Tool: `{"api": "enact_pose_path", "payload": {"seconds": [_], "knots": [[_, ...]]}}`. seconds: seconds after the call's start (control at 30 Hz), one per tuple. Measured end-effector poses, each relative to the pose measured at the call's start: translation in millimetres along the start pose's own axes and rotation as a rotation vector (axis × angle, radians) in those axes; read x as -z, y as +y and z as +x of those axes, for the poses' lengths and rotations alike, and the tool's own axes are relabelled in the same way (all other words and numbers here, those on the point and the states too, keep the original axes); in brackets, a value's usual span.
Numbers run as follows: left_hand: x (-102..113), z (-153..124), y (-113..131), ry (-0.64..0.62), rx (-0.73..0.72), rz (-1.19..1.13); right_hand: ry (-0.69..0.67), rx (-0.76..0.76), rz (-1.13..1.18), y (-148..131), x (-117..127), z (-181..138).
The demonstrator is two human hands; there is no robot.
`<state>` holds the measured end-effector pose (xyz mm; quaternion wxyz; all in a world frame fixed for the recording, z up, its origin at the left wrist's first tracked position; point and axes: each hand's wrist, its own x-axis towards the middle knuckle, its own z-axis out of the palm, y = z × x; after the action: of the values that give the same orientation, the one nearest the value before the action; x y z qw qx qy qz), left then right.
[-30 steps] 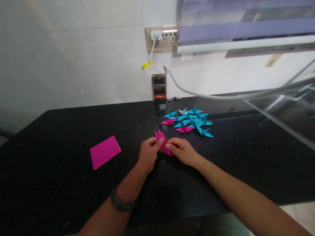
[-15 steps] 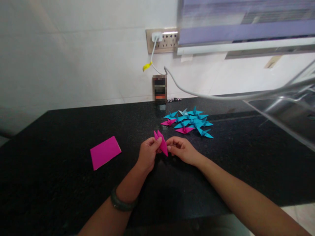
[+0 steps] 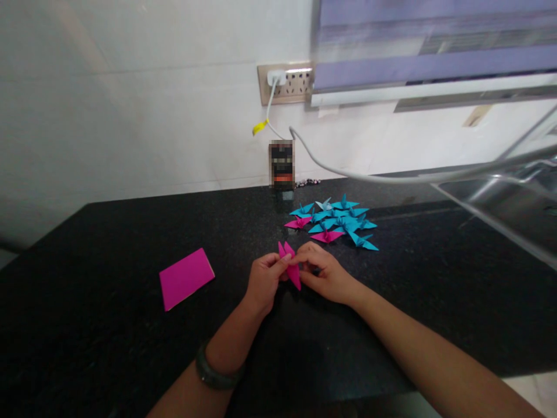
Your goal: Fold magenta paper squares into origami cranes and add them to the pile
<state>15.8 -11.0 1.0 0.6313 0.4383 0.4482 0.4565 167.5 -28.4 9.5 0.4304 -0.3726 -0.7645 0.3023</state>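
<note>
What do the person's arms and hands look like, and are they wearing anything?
Both the left hand and the right hand are bare, with no gloves. Around the left forearm sits a thick, round, dark grey-green bangle. The right forearm has nothing on it, and no sleeves show.

Folded piece [image 3: 294, 277]: paper, matt. Cranes [image 3: 343, 222]: paper, matt. Stack [image 3: 187, 278]: paper, smooth, matt. Counter [image 3: 108, 348]: stone-like, polished. Wall [image 3: 130, 122]: glossy tile. Sink [image 3: 483, 200]: shiny metal. Cable [image 3: 369, 178]: smooth plastic. Bangle [image 3: 215, 376]: smooth, low sheen.
</note>
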Motion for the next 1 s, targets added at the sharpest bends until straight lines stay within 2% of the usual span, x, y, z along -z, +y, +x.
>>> {"api": "enact_pose_path", "payload": {"seconds": [0.2, 0.37, 0.67, 0.87, 1.0], "knots": [[-3.6, -3.3, 5.5, -0.041, 0.076, -0.068, 0.007, -0.028, -0.006, 2.9, 0.5, 1.0], [-4.5, -3.8, 5.8, -0.082, 0.108, -0.015, 0.085, 0.014, -0.072, 3.2, 0.8, 1.7], [-4.1, -4.2, 5.3, -0.176, 0.105, -0.005, 0.06, -0.033, -0.168, 0.8, -0.9, -1.4], [-6.8, -5.4, 7.0, -0.203, 0.067, 0.001, 0.121, -0.156, -0.123, -0.7, -3.0, 0.3], [-6.8, -4.6, 4.2, -0.21, 0.037, 0.023, 0.127, -0.298, 0.021, 0.3, -5.0, 0.4]]}}
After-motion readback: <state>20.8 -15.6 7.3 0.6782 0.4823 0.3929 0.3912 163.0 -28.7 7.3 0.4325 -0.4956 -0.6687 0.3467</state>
